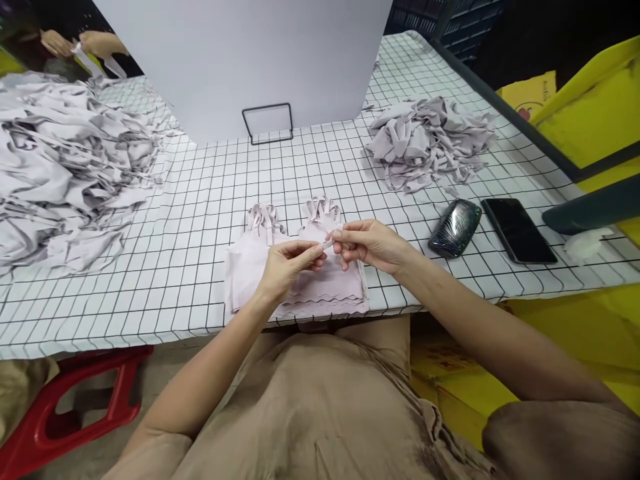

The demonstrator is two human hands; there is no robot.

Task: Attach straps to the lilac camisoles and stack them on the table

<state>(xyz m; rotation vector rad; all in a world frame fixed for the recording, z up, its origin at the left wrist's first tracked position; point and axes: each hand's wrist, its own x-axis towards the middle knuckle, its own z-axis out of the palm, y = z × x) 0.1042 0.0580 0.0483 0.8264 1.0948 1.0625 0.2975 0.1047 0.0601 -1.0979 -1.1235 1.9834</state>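
My left hand (295,261) and my right hand (367,243) meet over the near edge of the table. Both are closed in a pinch on a narrow pale fabric strap (327,245), short between the fingertips. Under them lies a flat stack of pale pink garments (327,287) with wavy hems. Two bunches of looped straps stick out at its far side, a left bunch (263,217) and a right bunch (323,210). Part of the stack is hidden by my hands.
A large heap of pale fabric pieces (60,173) covers the table's left; a smaller heap (425,143) lies right. A white board (260,60) stands behind. A dark patterned case (455,228) and a phone (520,230) lie right. Another person's hands (83,43) show far left.
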